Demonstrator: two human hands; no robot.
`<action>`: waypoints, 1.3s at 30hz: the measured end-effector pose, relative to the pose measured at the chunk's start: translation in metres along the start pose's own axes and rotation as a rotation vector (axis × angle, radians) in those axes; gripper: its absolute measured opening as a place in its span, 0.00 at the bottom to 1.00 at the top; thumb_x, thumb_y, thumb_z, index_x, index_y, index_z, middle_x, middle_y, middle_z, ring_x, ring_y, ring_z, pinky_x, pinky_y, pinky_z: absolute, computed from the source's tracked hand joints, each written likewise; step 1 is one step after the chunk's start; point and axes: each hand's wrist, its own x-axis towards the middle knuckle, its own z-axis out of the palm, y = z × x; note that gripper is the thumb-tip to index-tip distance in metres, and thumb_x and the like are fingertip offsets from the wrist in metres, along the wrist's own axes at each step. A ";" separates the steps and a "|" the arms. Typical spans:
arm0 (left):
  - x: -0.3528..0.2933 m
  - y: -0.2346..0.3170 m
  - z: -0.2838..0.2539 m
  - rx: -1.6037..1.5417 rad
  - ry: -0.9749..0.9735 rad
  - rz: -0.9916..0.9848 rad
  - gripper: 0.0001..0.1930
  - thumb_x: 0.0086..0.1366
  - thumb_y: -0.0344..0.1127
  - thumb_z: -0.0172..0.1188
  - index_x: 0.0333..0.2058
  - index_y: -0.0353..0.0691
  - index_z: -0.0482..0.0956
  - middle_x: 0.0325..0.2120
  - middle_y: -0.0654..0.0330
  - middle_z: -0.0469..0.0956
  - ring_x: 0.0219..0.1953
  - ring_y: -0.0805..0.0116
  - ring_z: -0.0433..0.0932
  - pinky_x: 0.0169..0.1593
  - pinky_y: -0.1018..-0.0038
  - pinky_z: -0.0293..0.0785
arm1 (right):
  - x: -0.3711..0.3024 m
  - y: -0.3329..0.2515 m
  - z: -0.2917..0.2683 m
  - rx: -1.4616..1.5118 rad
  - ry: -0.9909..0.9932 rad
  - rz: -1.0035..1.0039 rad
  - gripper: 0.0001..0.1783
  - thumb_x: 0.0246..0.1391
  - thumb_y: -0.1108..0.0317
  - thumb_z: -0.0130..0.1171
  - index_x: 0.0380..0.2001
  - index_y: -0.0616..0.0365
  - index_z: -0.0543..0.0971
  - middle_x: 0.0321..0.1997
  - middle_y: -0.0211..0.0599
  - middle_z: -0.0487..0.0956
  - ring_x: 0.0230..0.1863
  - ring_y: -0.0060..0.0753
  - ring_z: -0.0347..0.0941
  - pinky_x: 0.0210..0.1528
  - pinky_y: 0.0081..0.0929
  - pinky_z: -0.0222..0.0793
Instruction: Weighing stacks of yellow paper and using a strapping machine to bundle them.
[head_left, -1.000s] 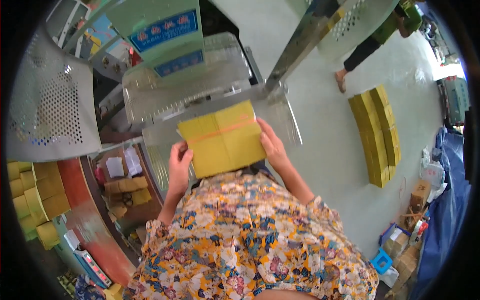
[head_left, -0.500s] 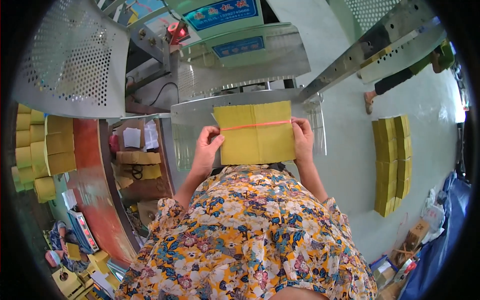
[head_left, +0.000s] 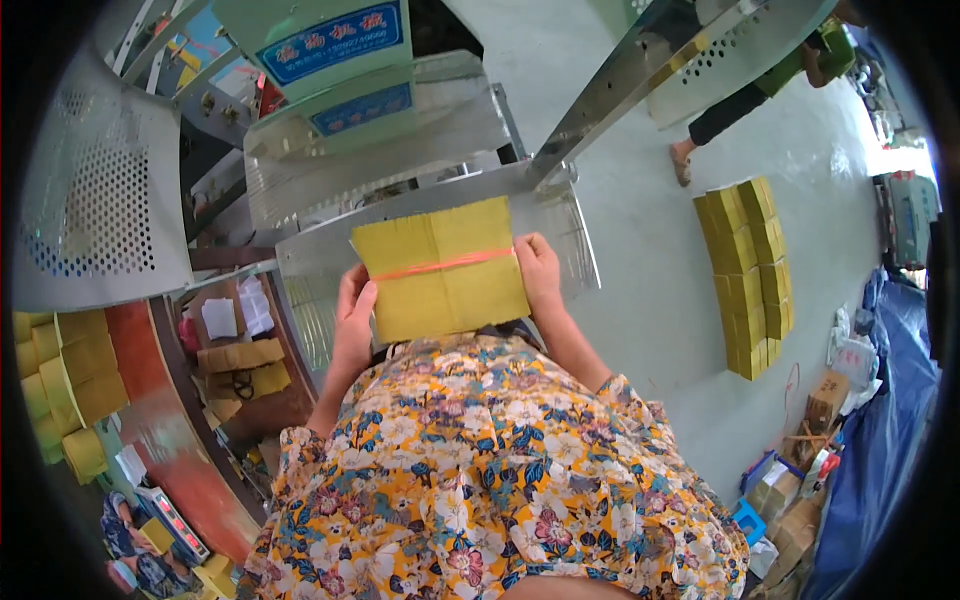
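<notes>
A rectangular bundle of yellow paper (head_left: 450, 306) lies level in front of my waist, with a pink band (head_left: 440, 266) running across its middle from side to side. My left hand (head_left: 354, 318) grips its left edge, the thumb near the band's end. At the right edge my right hand (head_left: 540, 274) closes on the bundle, its fingers curled and partly hidden. Just beyond and partly under the bundle is the metal bench (head_left: 310, 248) of a machine; whether the bundle rests on it I cannot tell.
A clear guard (head_left: 380, 135) and a slanted metal bar (head_left: 610, 100) stand ahead. Stacked yellow bundles (head_left: 742, 270) lie on the floor at right, near another person's leg (head_left: 730, 112). At left are a shelf with scissors (head_left: 242, 384), a reddish table (head_left: 175, 420) and more yellow bundles (head_left: 88, 370).
The view has swung to the right, so machine, bundle and hands appear farther left and tilted. Both hands still hold the bundle's sides; the right hand's fingers are more curled.
</notes>
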 end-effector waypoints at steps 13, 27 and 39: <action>0.018 -0.033 0.003 -0.302 0.182 -0.526 0.21 0.72 0.49 0.43 0.52 0.39 0.72 0.43 0.58 0.77 0.45 0.65 0.77 0.49 0.69 0.75 | -0.013 0.020 0.014 -0.338 0.160 0.061 0.15 0.58 0.55 0.53 0.36 0.55 0.78 0.37 0.47 0.80 0.41 0.48 0.77 0.45 0.37 0.71; 0.008 0.006 -0.002 -0.374 -0.097 -0.558 0.20 0.71 0.45 0.46 0.53 0.36 0.70 0.46 0.55 0.75 0.46 0.64 0.77 0.48 0.66 0.75 | -0.013 0.027 0.006 -0.485 -0.050 0.125 0.21 0.53 0.53 0.51 0.41 0.54 0.81 0.44 0.49 0.81 0.48 0.49 0.77 0.49 0.40 0.71; 0.021 -0.047 -0.022 -0.150 -0.327 -0.388 0.29 0.72 0.55 0.37 0.57 0.36 0.69 0.53 0.52 0.73 0.52 0.55 0.74 0.53 0.60 0.73 | -0.020 0.031 0.011 -0.503 -0.067 0.142 0.18 0.52 0.57 0.53 0.41 0.54 0.82 0.43 0.46 0.82 0.47 0.47 0.77 0.51 0.36 0.70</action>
